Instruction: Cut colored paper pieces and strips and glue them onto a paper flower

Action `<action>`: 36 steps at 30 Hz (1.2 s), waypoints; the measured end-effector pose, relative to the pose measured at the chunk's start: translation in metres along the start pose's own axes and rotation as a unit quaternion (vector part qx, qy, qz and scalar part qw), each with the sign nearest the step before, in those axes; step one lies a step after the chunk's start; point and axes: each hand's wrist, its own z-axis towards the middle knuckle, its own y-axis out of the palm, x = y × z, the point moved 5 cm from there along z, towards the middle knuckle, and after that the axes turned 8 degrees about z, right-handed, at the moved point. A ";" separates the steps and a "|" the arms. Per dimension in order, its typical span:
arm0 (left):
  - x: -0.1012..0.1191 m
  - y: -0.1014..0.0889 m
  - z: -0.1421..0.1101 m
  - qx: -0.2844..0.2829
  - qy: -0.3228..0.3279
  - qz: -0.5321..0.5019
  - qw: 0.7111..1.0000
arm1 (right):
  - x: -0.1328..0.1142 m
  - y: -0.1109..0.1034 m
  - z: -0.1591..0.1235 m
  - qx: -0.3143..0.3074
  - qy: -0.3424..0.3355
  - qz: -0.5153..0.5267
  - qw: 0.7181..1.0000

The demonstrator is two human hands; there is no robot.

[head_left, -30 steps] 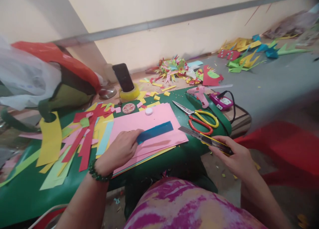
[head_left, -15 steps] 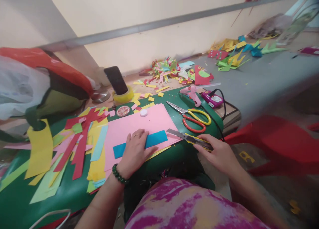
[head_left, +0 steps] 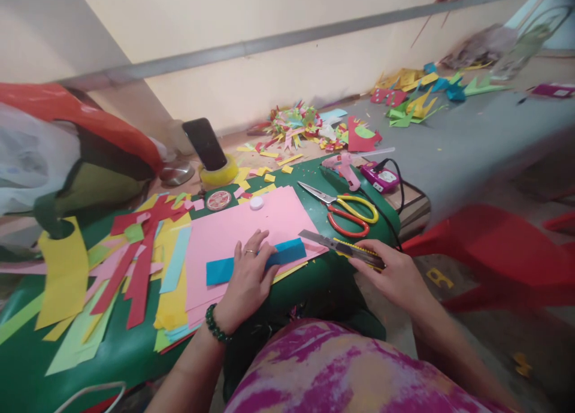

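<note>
A blue paper strip (head_left: pixel 290 252) lies across a stack of pink paper sheets (head_left: pixel 215 239). My left hand (head_left: pixel 250 281) is closed over its middle, fingers bent across it and thumb at the near edge; the covered part is hidden. In my right hand (head_left: pixel 393 272) is a box cutter (head_left: pixel 336 245), blade out and pointing left, its tip just past the strip's right end over the pink paper. Scissors (head_left: pixel 344 209) with red and yellow handles lie beyond the cutter. A small white cap (head_left: pixel 256 203) rests on the pink sheets.
Coloured paper strips (head_left: pixel 144 263) cover the left side of the green surface (head_left: pixel 112 359). A phone (head_left: pixel 204 143) leans on a yellow tape roll (head_left: pixel 220 172). A pink glue gun (head_left: pixel 344 168) lies behind the scissors, near a purple power strip (head_left: pixel 380 176). Right stands a red chair (head_left: pixel 489 239).
My left hand has bent its fingers more, and the blue strip has shifted slightly right over the pink paper. The right hand keeps its hold on the box cutter. The view has shifted slightly.
</note>
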 end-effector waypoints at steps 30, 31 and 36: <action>0.012 0.020 -0.002 -0.106 0.088 0.117 0.983 | -0.004 0.003 0.001 -0.159 -0.083 -0.040 0.983; 0.012 0.020 -0.002 -0.108 0.086 0.117 0.983 | -0.005 0.003 0.001 -0.162 -0.081 -0.040 0.983; 0.013 0.021 -0.001 -0.120 0.082 0.115 0.983 | -0.007 0.002 0.002 -0.165 -0.068 -0.035 0.983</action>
